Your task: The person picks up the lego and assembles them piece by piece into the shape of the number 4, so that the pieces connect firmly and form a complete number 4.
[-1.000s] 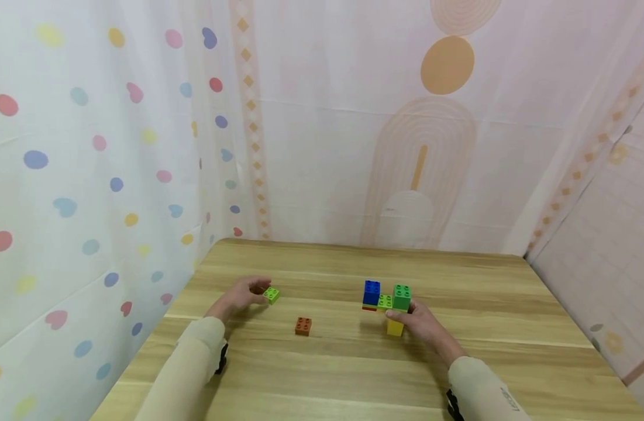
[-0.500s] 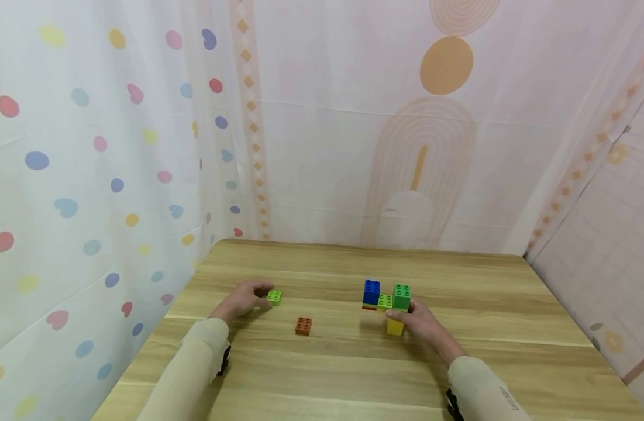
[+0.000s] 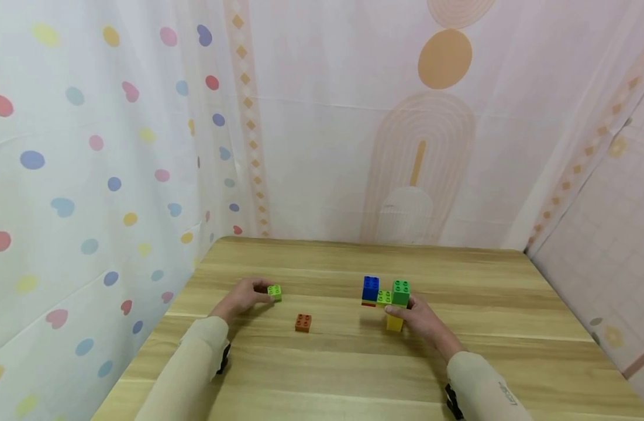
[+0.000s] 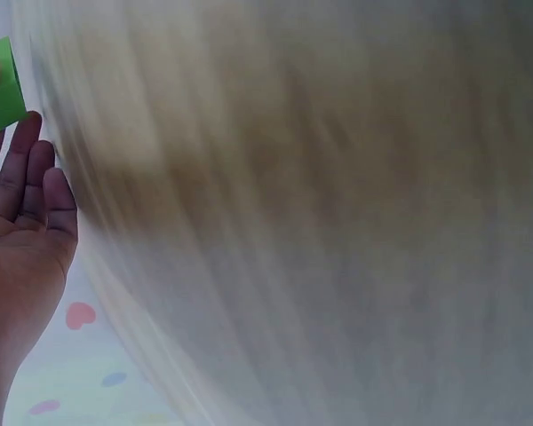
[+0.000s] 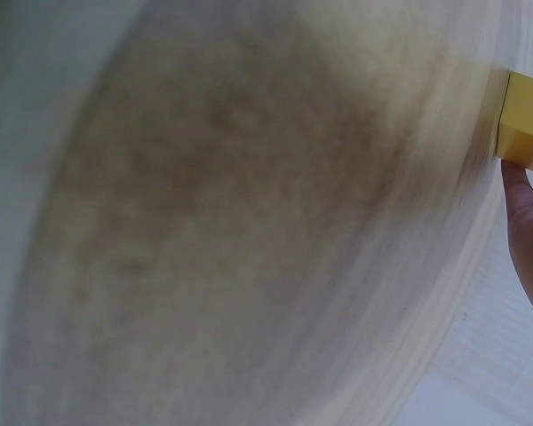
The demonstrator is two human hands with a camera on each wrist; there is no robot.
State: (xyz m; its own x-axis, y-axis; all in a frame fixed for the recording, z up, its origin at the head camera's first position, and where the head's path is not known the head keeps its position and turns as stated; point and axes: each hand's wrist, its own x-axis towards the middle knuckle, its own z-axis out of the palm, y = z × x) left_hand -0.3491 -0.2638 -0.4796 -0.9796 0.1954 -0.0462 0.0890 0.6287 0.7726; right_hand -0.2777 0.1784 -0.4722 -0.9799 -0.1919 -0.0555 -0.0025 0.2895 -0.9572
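Note:
In the head view my left hand (image 3: 248,295) pinches a lime green toy brick (image 3: 275,293) between thumb and fingers, close over the left of the table. The left wrist view shows the thumb on this brick (image 4: 2,87), the other fingers loosely bent below. My right hand (image 3: 419,317) holds a built-up block structure by its right side, the thumb across its front. This structure has a dark blue brick (image 3: 371,288), a lime brick (image 3: 384,297), a green brick (image 3: 400,292) and a yellow block (image 3: 394,323) as its foot. A sliver of red shows under the blue brick.
A brown-orange brick (image 3: 303,322) lies on the wooden table (image 3: 332,374) between the hands, nearer the left one. Patterned curtains (image 3: 322,146) hang behind the table and along its left side.
The lime brick in my left hand has shifted slightly right and turned, so its studs sit squarer to the view. The right hand and its structure stay put; the head view tilts slightly.

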